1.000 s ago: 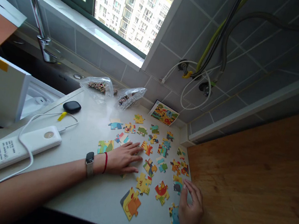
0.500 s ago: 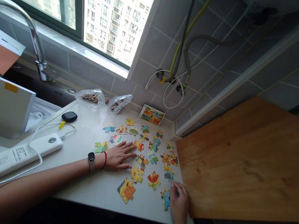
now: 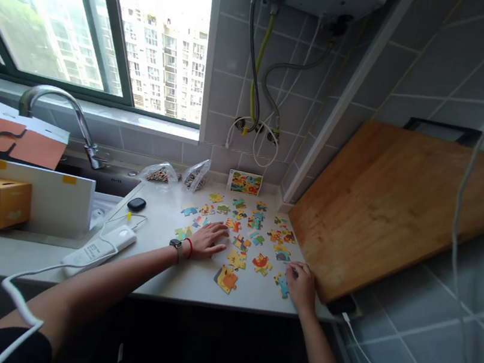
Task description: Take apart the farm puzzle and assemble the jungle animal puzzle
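Several colourful jigsaw pieces [image 3: 244, 230] lie scattered on a white countertop [image 3: 191, 280]. My left hand [image 3: 208, 241], with a watch and a red band at the wrist, rests flat with fingers stretched out beside pieces near the middle. My right hand [image 3: 302, 279] lies on the counter at the right edge of the spread, fingers loosely curled next to a blue piece [image 3: 282, 284]. A large orange piece [image 3: 226, 278] sits nearest the front edge. A small picture card [image 3: 244, 182] leans against the tiled wall.
A wooden board [image 3: 384, 203] leans at the right. Two clear bags of pieces [image 3: 179, 176], a black case [image 3: 136, 204] and a white power bank [image 3: 98, 250] with its cable lie to the left. Boxes [image 3: 21, 197] cover the sink under the tap [image 3: 65, 112].
The view has pulled back and up, so the counter looks smaller and the window, boxes and wall pipes show. Both hands stay in about the same places on the counter.
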A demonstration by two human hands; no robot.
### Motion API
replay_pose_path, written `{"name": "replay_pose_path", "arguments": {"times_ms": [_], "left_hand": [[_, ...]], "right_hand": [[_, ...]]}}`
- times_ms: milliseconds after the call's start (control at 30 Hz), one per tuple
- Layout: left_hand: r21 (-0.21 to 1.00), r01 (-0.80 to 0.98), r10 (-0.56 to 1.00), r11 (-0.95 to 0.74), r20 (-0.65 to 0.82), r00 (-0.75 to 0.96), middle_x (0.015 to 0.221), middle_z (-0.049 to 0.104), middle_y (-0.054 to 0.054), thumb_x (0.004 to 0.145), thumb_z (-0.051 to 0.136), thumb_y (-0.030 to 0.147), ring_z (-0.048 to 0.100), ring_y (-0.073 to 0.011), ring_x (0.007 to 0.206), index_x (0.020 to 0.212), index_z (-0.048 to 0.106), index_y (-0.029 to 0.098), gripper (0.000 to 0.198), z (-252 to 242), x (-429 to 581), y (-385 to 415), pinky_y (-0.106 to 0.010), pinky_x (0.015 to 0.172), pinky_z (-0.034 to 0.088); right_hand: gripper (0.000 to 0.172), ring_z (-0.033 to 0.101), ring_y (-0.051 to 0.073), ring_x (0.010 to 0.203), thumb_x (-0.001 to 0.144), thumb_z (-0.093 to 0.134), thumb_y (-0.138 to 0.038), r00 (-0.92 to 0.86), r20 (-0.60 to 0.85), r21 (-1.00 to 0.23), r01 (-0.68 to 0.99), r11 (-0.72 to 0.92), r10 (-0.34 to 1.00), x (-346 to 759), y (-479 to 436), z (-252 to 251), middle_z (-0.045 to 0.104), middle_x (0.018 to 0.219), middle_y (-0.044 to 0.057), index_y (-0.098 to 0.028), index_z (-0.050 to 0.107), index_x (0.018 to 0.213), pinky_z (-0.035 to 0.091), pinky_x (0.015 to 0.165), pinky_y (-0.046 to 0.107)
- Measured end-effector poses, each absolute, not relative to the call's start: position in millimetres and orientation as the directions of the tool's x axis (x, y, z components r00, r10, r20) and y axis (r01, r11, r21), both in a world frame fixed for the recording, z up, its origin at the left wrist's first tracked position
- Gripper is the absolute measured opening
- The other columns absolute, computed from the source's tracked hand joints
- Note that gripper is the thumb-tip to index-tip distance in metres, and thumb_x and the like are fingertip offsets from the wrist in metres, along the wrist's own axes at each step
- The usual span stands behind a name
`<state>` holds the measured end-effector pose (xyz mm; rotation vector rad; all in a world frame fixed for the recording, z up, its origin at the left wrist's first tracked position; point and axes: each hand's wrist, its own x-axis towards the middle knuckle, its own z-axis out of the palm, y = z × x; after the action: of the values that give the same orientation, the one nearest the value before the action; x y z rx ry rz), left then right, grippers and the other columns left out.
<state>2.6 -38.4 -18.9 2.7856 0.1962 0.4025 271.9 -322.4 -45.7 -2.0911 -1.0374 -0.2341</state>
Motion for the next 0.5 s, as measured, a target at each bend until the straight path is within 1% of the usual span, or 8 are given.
{"name": "replay_pose_path", "arguments": {"times_ms": [133, 267, 367, 500], "left_hand": [[0.312, 0.100, 0.181, -0.945, 0.242, 0.953, 0.148, 0.055, -0.017, 0.103, 0.039, 0.060, 0.044, -0.0331, 0.144, 0.135, 0.060, 0.017, 0.058, -20.0, 4.1, -40.4, -0.049, 0.120, 0.036], [0.298, 0.123, 0.200, -0.947, 0.242, 0.949, 0.150, 0.052, -0.018, 0.101, 0.042, 0.063, 0.042, -0.0353, 0.145, 0.137, 0.059, 0.016, 0.061, -22.2, 6.2, -40.4, -0.051, 0.120, 0.033], [0.290, 0.131, 0.207, -0.948, 0.249, 0.946, 0.150, 0.052, -0.018, 0.101, 0.044, 0.062, 0.041, -0.0363, 0.145, 0.137, 0.058, 0.016, 0.061, -23.8, 7.5, -40.0, -0.051, 0.120, 0.033], [0.283, 0.142, 0.226, -0.948, 0.289, 0.930, 0.149, 0.053, -0.016, 0.102, 0.045, 0.058, 0.042, -0.0342, 0.144, 0.139, 0.056, 0.017, 0.056, -25.7, 6.8, -40.6, -0.049, 0.120, 0.034]], "right_hand": [[0.036, 0.066, 0.028, 0.094, 0.087, 0.049, -0.038, 0.660, 0.463, -0.559, 0.736, -0.382, 0.592, 272.4, -322.1, -47.9, 0.073, 0.095, 0.014, -0.016, 0.078, 0.086, 0.051, 0.095, 0.044], [0.037, 0.065, 0.028, 0.093, 0.086, 0.049, -0.038, 0.654, 0.458, -0.547, 0.741, -0.389, 0.602, 273.5, -321.9, -49.1, 0.073, 0.095, 0.015, -0.015, 0.078, 0.086, 0.050, 0.095, 0.044], [0.038, 0.065, 0.028, 0.093, 0.086, 0.048, -0.038, 0.653, 0.458, -0.540, 0.744, -0.394, 0.604, 274.4, -321.6, -50.1, 0.072, 0.096, 0.015, -0.014, 0.078, 0.087, 0.050, 0.095, 0.043], [0.039, 0.065, 0.028, 0.092, 0.086, 0.048, -0.039, 0.647, 0.463, -0.529, 0.750, -0.396, 0.607, 276.1, -321.2, -52.0, 0.073, 0.096, 0.016, -0.014, 0.078, 0.087, 0.050, 0.094, 0.043]]}}
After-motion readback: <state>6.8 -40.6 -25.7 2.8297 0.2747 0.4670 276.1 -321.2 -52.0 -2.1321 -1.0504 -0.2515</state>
